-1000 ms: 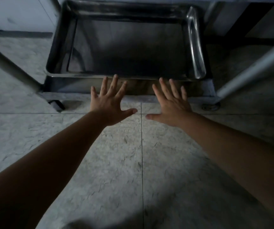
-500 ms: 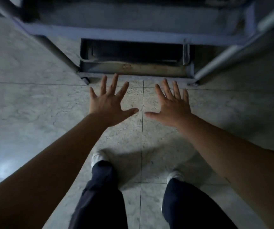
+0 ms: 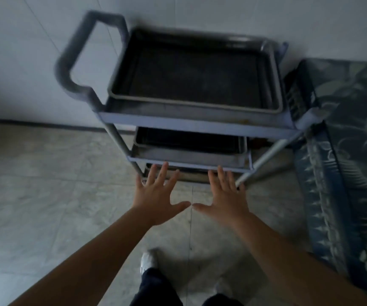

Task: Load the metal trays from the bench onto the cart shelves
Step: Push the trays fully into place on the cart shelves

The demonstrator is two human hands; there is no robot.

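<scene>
A grey three-shelf cart (image 3: 202,123) stands against the white wall. A dark metal tray (image 3: 193,74) lies on its top shelf. Another metal tray (image 3: 187,142) lies on the middle shelf. The bottom shelf is almost hidden; only a strip of it shows below the middle one. My left hand (image 3: 158,195) and my right hand (image 3: 224,199) hover palm down, fingers spread, above the floor just in front of the cart's lower shelves. Neither hand holds or touches anything.
The cart's looped push handle (image 3: 76,60) sticks out at the left. A blue patterned cloth-covered surface (image 3: 350,151) runs along the right side. Marble floor tiles (image 3: 45,195) lie around me, with my legs and shoe (image 3: 148,261) below.
The view has risen from close to the bottom shelf to above the whole cart. Both hands stay open and spread, empty, drawn back from the lowest tray.
</scene>
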